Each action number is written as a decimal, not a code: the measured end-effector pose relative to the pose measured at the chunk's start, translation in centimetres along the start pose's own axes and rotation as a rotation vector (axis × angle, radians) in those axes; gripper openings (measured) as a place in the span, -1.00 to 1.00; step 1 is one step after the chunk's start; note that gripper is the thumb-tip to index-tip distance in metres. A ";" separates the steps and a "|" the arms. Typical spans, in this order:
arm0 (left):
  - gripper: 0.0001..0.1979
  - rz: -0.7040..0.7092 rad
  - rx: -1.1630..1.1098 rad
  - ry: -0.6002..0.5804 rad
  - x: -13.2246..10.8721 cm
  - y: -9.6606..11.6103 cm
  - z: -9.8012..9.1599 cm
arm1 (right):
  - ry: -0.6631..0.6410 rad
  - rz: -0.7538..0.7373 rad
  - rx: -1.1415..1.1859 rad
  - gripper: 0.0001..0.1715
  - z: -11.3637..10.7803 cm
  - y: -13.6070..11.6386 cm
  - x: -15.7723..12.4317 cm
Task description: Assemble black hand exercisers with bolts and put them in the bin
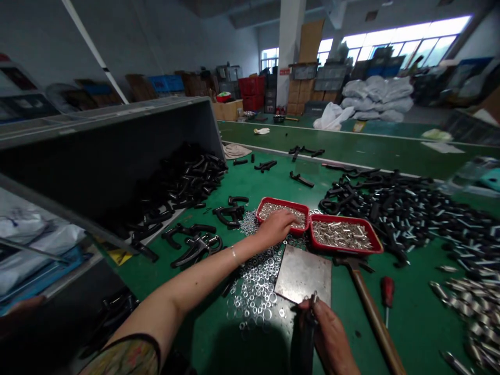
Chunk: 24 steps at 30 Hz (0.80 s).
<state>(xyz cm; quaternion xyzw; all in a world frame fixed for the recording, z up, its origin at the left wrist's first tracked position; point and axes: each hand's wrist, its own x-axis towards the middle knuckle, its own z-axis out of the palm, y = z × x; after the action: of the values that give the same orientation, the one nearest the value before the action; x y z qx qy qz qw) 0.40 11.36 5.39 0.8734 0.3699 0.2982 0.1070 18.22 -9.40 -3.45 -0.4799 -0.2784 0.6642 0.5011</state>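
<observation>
My left hand reaches over the left red tray, which holds a heap of small silvery metal pieces. Its fingers are bent down together into the pieces, and their tips are too small to make out. Low in front, my right hand is closed around a black handle-like part with a shiny metal tip standing up at its top. That part is just at the near edge of a square metal plate. Loose washers lie scattered left of the plate.
A second red tray of metal pins adjoins the first. Right of the plate lie a hammer and a red-handled screwdriver. Black parts and metal cylinders pile up rightward. A grey bin of black parts lies left.
</observation>
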 end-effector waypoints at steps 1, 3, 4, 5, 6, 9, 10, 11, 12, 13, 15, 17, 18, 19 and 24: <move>-0.73 0.045 0.023 -0.047 2.3 0.0 1.2 | -0.002 0.004 0.038 -0.51 -0.2 0.1 0.2; -0.69 0.104 0.097 -0.144 7.2 -0.2 3.8 | -0.053 0.048 0.128 -0.54 -0.4 0.1 0.5; -0.66 0.132 0.143 -0.187 9.5 -0.3 5.2 | -0.077 0.055 0.147 -0.55 -0.5 0.2 0.6; -0.64 0.167 0.184 -0.224 11.8 -0.4 6.6 | -0.097 0.054 0.147 -0.56 -0.5 0.2 0.6; -0.64 0.208 0.215 -0.255 13.9 -0.5 8.0 | -0.110 0.048 0.134 -0.55 -0.4 0.2 0.7; -0.71 0.346 0.238 -0.331 18.7 -0.8 11.5 | -0.147 0.061 0.092 -0.55 -0.4 0.1 0.9; -0.76 0.384 0.235 -0.352 19.8 -1.0 12.4 | -0.161 0.086 0.099 -0.55 -0.4 0.1 1.0; -0.79 0.418 0.234 -0.369 20.6 -1.2 13.2 | -0.171 0.116 0.113 -0.57 -0.5 0.1 1.1; -0.81 0.448 0.232 -0.380 21.1 -1.5 13.9 | -0.174 0.142 0.129 -0.58 -0.5 0.2 1.2; -0.81 0.473 0.227 -0.384 21.5 -1.9 14.5 | -0.171 0.159 0.140 -0.58 -0.6 0.3 1.3; -0.81 0.510 0.209 -0.375 21.7 -2.4 15.4 | -0.160 0.168 0.124 -0.55 -0.9 0.5 1.5; -0.80 0.527 0.194 -0.352 21.7 -2.7 15.8 | -0.153 0.156 0.083 -0.51 -1.1 0.7 1.7; -0.79 0.529 0.192 -0.335 21.7 -2.8 15.9 | -0.156 0.153 0.071 -0.50 -1.2 0.8 1.7; -0.78 0.519 0.194 -0.306 21.8 -2.7 15.7 | -0.163 0.154 0.068 -0.49 -1.3 0.8 1.7; -0.82 0.146 0.108 0.044 22.3 -1.9 10.6 | -0.176 0.148 0.105 -0.56 -0.9 0.2 1.2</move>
<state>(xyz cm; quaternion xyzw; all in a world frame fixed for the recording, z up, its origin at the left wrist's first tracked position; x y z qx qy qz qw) 17.92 28.92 6.01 0.8957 0.3232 0.3040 0.0294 18.96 -8.41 -4.41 -0.4124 -0.2500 0.7524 0.4487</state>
